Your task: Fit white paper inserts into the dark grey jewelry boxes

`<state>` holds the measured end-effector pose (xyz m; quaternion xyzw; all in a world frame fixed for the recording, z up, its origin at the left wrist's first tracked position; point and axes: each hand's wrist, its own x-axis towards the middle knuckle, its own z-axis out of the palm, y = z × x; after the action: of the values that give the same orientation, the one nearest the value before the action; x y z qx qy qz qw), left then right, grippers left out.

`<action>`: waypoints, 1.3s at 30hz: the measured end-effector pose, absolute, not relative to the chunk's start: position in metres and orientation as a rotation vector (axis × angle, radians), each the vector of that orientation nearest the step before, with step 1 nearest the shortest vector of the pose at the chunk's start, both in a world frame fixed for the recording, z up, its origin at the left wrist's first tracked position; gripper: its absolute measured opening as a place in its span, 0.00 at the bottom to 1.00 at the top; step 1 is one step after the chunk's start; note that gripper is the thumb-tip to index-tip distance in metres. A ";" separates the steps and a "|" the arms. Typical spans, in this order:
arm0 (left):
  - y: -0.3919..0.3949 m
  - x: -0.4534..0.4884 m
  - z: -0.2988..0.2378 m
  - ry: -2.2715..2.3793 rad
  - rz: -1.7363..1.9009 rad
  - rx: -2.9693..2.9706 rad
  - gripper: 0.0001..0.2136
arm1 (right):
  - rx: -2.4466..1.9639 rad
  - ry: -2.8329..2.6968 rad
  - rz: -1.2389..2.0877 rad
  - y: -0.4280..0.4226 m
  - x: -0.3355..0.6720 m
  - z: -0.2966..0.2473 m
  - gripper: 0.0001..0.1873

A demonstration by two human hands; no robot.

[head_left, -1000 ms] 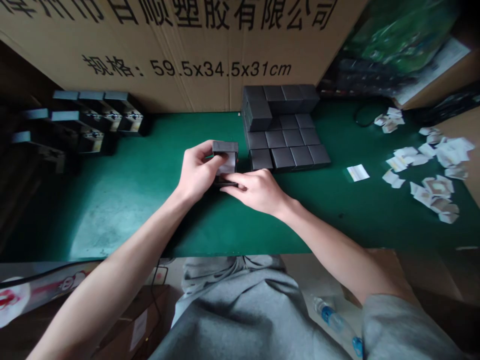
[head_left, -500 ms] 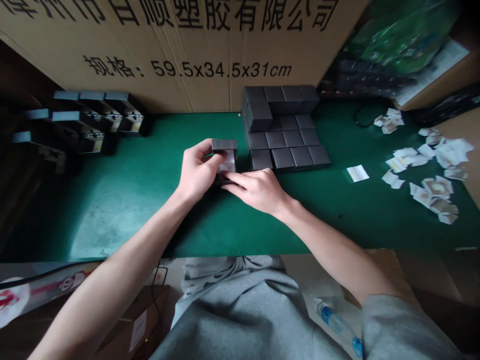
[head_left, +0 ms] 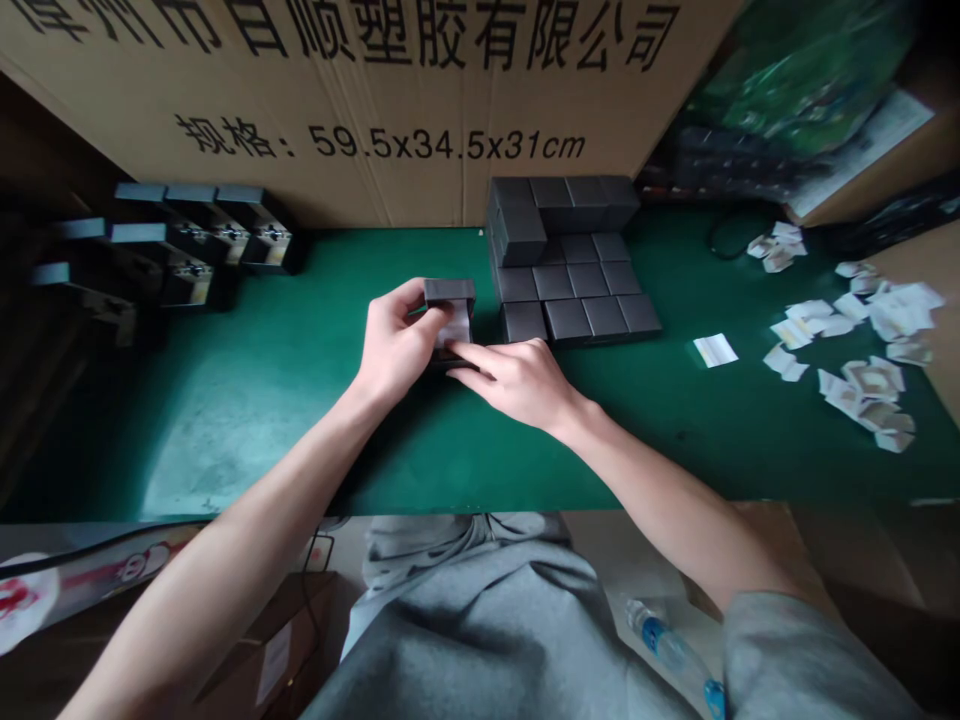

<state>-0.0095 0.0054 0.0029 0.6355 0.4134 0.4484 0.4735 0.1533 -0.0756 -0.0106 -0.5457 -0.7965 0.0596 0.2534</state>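
Note:
My left hand [head_left: 396, 345] is wrapped round a small dark grey hinged box [head_left: 451, 296] that stands open on the green mat [head_left: 262, 400], its lid upright and a white lining showing inside. My right hand [head_left: 517, 382] rests against the box's front, fingers curled, with the index finger reaching into the lower half. What lies under that fingertip is hidden. Just right of the box, a block of closed dark grey boxes [head_left: 574, 265] is stacked in rows.
Several open dark boxes [head_left: 214, 235] stand in rows at the back left. Scattered white paper pieces [head_left: 862, 350] lie at the right, one slip [head_left: 715, 349] nearer the middle. A big printed cardboard carton [head_left: 375, 90] walls the back. A plastic bottle [head_left: 675, 650] lies below the table edge.
Almost nothing differs. My right hand has shifted slightly toward the box, and the view has tilted a touch.

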 end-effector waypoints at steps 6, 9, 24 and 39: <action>0.005 -0.010 0.003 1.025 1.077 1.556 0.08 | -1.538 -2.187 0.133 -0.075 0.153 -0.010 0.17; 0.004 -0.010 0.002 1.052 1.060 1.559 0.08 | -1.529 -2.189 0.142 -0.075 0.153 -0.010 0.16; 0.004 -0.009 0.002 1.062 1.071 1.531 0.06 | -1.525 -2.232 0.124 -0.077 0.153 -0.004 0.15; 0.001 -0.007 0.005 0.946 0.952 1.294 0.09 | -1.505 -2.268 0.093 -0.078 0.151 -0.002 0.19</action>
<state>-0.0075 0.0012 0.0051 0.5573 0.4075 0.4099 0.5960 0.1509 -0.0780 -0.0025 -0.5406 -0.8147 0.0334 0.2074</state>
